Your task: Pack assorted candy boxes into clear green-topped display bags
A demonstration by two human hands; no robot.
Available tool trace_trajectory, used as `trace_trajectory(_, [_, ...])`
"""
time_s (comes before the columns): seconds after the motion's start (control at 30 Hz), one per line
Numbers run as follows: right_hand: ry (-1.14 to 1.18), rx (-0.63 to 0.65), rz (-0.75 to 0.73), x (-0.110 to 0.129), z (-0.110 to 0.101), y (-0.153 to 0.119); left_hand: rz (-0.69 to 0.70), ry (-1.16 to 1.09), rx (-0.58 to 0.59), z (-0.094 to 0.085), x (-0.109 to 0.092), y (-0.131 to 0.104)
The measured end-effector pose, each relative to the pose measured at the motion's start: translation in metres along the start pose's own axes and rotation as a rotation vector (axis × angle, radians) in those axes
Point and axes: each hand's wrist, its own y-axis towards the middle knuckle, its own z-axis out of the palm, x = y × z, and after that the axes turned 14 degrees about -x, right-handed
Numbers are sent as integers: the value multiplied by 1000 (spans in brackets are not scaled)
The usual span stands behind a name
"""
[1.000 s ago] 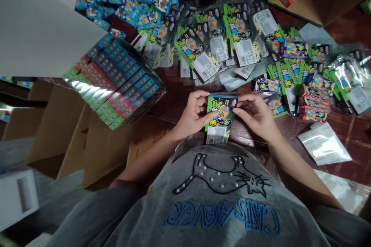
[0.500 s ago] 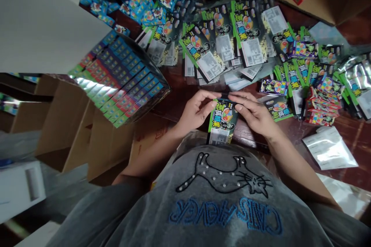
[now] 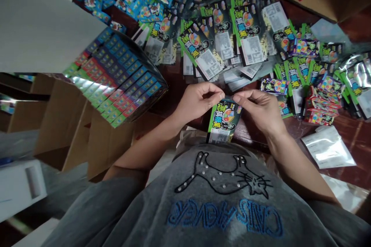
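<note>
Black, green-edged packet [image 3: 225,126] (yellow and blue lettering [image 3: 219,116]), grey shirt [image 3: 145,204] with black cat outline [image 3: 254,187].

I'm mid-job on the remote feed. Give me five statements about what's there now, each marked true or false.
1. The left hand and right hand pinch the top edge of the black packet. True.
2. The shiny bags lie left of it. False: the shiny bags lie to its right.
3. A purple box lies just beyond the right hand. True.
4. The loose blue packs lie nearest the right hand. False: the loose blue packs lie at the far left.
</note>
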Motion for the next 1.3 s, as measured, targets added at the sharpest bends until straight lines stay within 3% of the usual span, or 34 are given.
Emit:
trace_trajectory(0.2, [-117,87,-58,-4,-18,1,-5,-75,129,-6,6,4])
trace_trajectory(0.33, [-194,145,-295,6,-27,2,11,-82,124,-3,15,5])
trace_trajectory(0.43, [-315,104,-550,20,-14,1,29,-48,85,3,18,8])
trace_trajectory(0.57, [-464,189,-697,31,17,-3,48,5,51,6,17,10])
trace_trajectory(0.67, [-411,253,-676,40,19,2,50,4,32,4,15,8])
trace_trajectory(0.77, [-310,289,-570,57,-1,19,17,-39,27,0,15,4])
trace_trajectory(0.87, [-488,478,-490,70,-17,40,25,-38,20,-2,17,3])
trace_trajectory(0.97, [-738,606,-500,69,-15,54,50,-46,41,-2,18,3])
trace_trajectory(1.07, [-819,537,-617,60,-6,54,65,-50,22,-3,15,2])
trace_trajectory(1.2, [-760,350,-854,55,-2,38,115,-108,20,-10,12,-8])
trace_trajectory(1.3, [-801,363,-1051,56,-2,35,148,-147,27,-20,13,-15])
